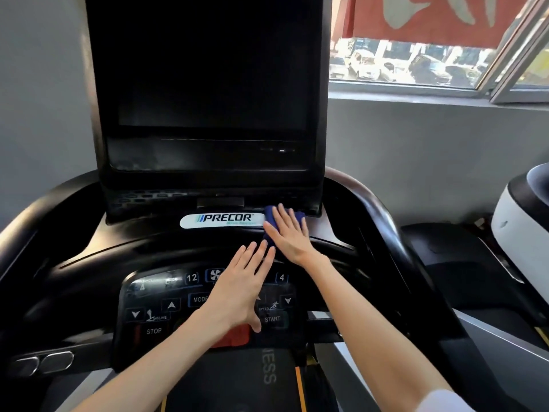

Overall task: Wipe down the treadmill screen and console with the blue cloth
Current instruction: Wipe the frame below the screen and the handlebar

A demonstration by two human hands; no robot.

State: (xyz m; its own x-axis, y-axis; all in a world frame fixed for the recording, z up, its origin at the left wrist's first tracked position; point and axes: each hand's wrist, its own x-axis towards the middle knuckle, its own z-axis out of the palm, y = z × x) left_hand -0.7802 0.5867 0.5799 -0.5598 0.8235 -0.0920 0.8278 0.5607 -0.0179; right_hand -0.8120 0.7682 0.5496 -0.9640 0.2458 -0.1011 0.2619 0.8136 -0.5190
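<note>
Pressing flat on the blue cloth (269,215), the right hand (289,236) is covering most of it. Its fingers are lying straight and a little apart, pointing far and slightly left, none curling round the fabric. The cloth is showing as a dark blue folded wad past the fingertips and along the hand's left edge. It is lying on the glossy black console (148,239), touching the right end of the white PRECOR badge (221,220), just below the bottom edge of the screen housing. The screen (208,69) is standing upright at the far side, dark, with hazy patches along its lower band.

The left hand (240,289) is reaching in nearer and left of the right hand, over the button panel (166,304). Its fingers are straight and slightly spread, the fingertips nearly meeting the cloth's near corner, and the thumb is sticking out right toward the START key (272,319). It is holding nothing. Cannot tell whether the palm is resting on the keys or hovering just above. It is hiding part of the MODE key (199,299). A red tab (234,337) is peeking out beneath the wrist, with the STOP key (154,331) to its left.

Outward: a window (416,55) is letting in daylight at far right, with parked cars (365,65) showing beyond. A white-and-black machine (517,221) is sitting at the right edge.
</note>
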